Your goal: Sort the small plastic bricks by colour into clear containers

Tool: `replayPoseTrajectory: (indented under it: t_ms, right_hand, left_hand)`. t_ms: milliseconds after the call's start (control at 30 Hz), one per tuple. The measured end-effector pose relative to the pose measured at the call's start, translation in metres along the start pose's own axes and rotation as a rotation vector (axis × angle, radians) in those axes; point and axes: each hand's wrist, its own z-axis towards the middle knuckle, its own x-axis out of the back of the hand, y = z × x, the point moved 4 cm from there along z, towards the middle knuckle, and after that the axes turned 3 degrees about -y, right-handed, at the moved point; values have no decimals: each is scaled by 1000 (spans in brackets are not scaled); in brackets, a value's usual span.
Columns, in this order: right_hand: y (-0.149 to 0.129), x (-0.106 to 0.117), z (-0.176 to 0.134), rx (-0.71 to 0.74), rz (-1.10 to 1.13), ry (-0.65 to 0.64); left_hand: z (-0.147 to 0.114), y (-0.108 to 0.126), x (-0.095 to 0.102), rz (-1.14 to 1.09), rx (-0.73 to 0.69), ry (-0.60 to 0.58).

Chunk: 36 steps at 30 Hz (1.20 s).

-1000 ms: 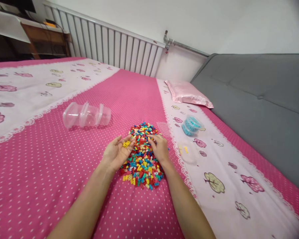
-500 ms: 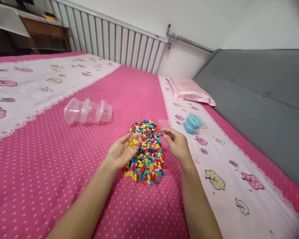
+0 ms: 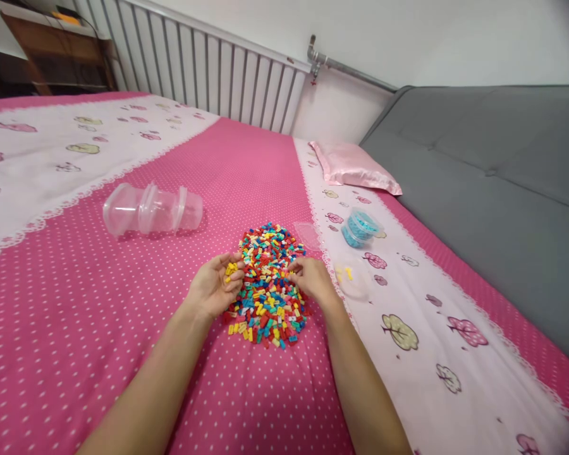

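Observation:
A pile of small multicoloured toy bricks [image 3: 270, 297] lies on the pink dotted bedspread between my hands. Several yellow toy bricks [image 3: 231, 272] rest in my left hand [image 3: 213, 284], palm up with its fingers curled around them, at the pile's left edge. My right hand [image 3: 312, 278] is over the right side of the pile, thumb and fingertips pinched together among the bricks. Whatever is between those fingertips is too small to make out. Just right of that hand sits a clear shallow tub [image 3: 354, 285] with a few yellow bricks in it.
Stacked clear plastic tubs [image 3: 152, 210] lie on their side at the left. Beyond the pile is a clear lid [image 3: 308, 236]. A round tub of blue bricks [image 3: 359, 227] stands at the right, with a pink pillow [image 3: 353, 167] and grey headboard [image 3: 483, 145] behind.
My right hand has come down and left onto the pile, uncovering the tub with yellow bricks. The left hand's fingers have curled more around its yellow bricks. The view has shifted slightly.

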Motion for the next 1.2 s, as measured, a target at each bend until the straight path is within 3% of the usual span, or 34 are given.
replayPoseTrajectory:
  t_ms: [300,467,867,1067,1200]
  right_hand:
    - [10,-5,7,-4,1,31]
    - [14,-8,8,0,12,-35]
    - [5,-1,6,15,-60,-30]
    - [15,-2,12,48,16,-21]
    - [16,1,13,48,200,18]
  left_hand:
    - [2,-5,-1,-10,13,16]
    - [2,-6,-3,-31,24,12]
    - [4,-7,0,-19,18,-14]
    - [6,-8,1,-37,27,-24]
    - [4,-11,-2,-74,49,2]
